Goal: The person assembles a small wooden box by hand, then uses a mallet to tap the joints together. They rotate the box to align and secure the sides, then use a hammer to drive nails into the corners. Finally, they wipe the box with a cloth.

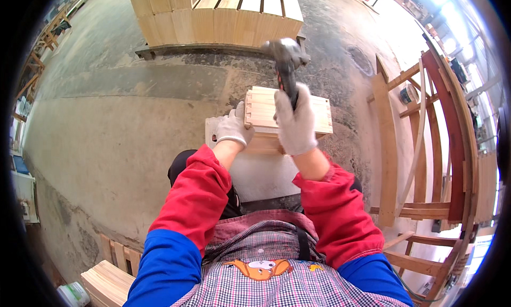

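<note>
Raised over the work is a hammer (pixel 286 73) with a dark handle and a motion-blurred metal head. My right hand (pixel 296 121), in a white glove, is closed around its handle. A pale wooden box (pixel 261 109) with interlocking corner joints stands in front of me. My left hand (pixel 234 127), also gloved, rests against the box's left end, its fingers bent over the edge; the thumb side touches the wood. Under the box is a whitish work surface (pixel 266 174), partly hidden by my arms. The hammer head is above the box, apart from it.
Beyond the box, a stack of pale wooden boxes (pixel 223 27) sits on a low pallet (pixel 186 49). Wooden racks (pixel 386 147) stand to the right. At lower left are wooden boards (pixel 106 283) and a white tub (pixel 73 295).
</note>
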Motion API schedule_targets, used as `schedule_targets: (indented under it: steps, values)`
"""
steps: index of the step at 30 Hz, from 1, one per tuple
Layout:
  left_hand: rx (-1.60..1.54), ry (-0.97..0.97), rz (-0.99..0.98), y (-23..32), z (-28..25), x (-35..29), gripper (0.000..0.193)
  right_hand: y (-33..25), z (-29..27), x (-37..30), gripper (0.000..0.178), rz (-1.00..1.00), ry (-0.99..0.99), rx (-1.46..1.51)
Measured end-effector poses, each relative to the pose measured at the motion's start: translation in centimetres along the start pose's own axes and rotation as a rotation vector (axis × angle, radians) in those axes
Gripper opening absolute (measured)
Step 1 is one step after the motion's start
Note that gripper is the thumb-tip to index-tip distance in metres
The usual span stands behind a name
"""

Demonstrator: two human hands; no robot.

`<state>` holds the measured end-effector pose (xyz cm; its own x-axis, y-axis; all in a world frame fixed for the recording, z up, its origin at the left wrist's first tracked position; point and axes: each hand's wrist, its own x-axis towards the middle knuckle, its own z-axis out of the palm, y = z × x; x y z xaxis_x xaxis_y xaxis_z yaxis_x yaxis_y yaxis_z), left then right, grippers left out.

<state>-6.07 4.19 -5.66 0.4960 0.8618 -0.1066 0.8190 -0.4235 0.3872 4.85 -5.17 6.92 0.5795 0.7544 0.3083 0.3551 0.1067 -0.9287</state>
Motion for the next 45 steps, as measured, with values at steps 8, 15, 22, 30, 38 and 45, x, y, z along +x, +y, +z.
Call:
schedule_targets:
  steps: [8, 15, 22, 30, 38, 45]
  values:
    - [0.005, -0.050, -0.003, 0.2, -0.6, 0.0, 0.085, 0.0, -1.5, 1.7, 0.032, 0.116, -0.253, -0.234]
    - [0.009, -0.009, -0.014, 0.4, 0.1, 0.3, 0.081, 4.0, -1.6, -2.1, 0.031, -0.055, -0.214, -0.388]
    - [0.001, -0.043, -0.035, 0.3, -0.9, 0.2, 0.078, -1.7, -2.6, -0.3, 0.029, 0.101, -0.183, -0.031]
    - [-0.044, -0.042, -0.021, 0.3, -0.5, 0.4, 0.078, 4.2, -1.6, -1.6, 0.033, 0.070, -0.361, -0.565]
    - [-0.038, -0.032, -0.020, 0.4, -0.7, -0.2, 0.075, -1.7, -1.4, -1.5, 0.030, -0.022, -0.123, -0.076]
    - [-0.061, -0.013, -0.001, -0.1, 0.1, -0.2, 0.074, 3.4, -1.2, -1.0, 0.034, 0.018, -0.400, -0.541]
